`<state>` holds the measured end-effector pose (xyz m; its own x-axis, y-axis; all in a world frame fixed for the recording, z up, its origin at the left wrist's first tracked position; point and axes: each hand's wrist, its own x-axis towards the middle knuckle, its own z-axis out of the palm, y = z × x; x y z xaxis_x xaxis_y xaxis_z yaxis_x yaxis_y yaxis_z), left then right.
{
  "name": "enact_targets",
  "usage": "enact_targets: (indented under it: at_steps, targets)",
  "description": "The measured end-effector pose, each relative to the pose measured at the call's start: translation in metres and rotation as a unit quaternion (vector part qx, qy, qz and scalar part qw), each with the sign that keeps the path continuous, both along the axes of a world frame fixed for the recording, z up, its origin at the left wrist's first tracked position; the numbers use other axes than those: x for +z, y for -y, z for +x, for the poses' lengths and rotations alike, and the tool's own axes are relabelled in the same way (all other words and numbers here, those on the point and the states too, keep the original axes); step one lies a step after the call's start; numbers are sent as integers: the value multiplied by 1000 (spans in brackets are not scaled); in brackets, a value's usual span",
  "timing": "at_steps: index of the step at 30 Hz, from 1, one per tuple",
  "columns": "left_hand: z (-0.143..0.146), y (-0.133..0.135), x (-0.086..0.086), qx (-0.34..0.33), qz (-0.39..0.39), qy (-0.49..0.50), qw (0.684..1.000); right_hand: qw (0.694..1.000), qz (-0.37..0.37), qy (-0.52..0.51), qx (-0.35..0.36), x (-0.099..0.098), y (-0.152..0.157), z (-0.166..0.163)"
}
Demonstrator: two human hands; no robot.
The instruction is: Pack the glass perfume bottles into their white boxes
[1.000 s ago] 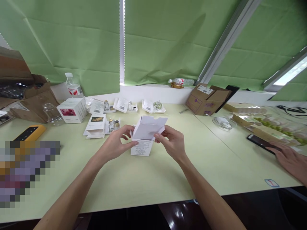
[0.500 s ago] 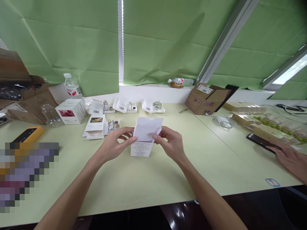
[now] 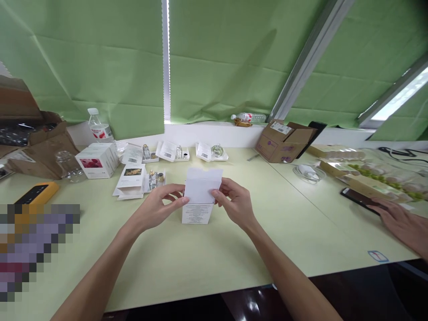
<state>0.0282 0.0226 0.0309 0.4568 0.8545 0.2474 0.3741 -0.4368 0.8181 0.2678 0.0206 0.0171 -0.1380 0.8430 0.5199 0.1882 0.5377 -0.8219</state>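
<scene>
White carton (image 3: 195, 214) with fine print on its near face stands at the centre of a pale green table (image 3: 187, 267), a white panel (image 3: 203, 180) upright at its top, between a person's two bare hands. The left hand (image 3: 158, 207), at 9 o'clock from the carton, grips its side, thumb along the panel's lower corner and fingers curled behind; the right hand (image 3: 234, 201), at 3 o'clock, pinches the panel's other edge, its thumb in front and fingers partly hidden. Around them, a round glass bottle (image 3: 217, 150) rests in a tray between 12 and 1 o'clock, while small glass bottles (image 3: 153, 179) lie toward 10 o'clock beside an opened carton (image 3: 133, 177) bearing a yellow picture. Beyond it, also toward 10 o'clock, stand white boxes (image 3: 95, 164), one with a pink picture. A brown cardboard box (image 3: 276, 145) sits at 2 o'clock, and a coiled white cable (image 3: 312, 174) between 2 and 3. Far off at 3 o'clock, another person's hand (image 3: 403, 218) touches a dark phone (image 3: 357, 199).
</scene>
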Motion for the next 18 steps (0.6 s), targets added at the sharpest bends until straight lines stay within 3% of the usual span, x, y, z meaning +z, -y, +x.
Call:
enact_targets:
  at_steps: [18]
  targets:
    - [2,1,1,-21,-43,63,997,999,38,37,-8,0,4,-3]
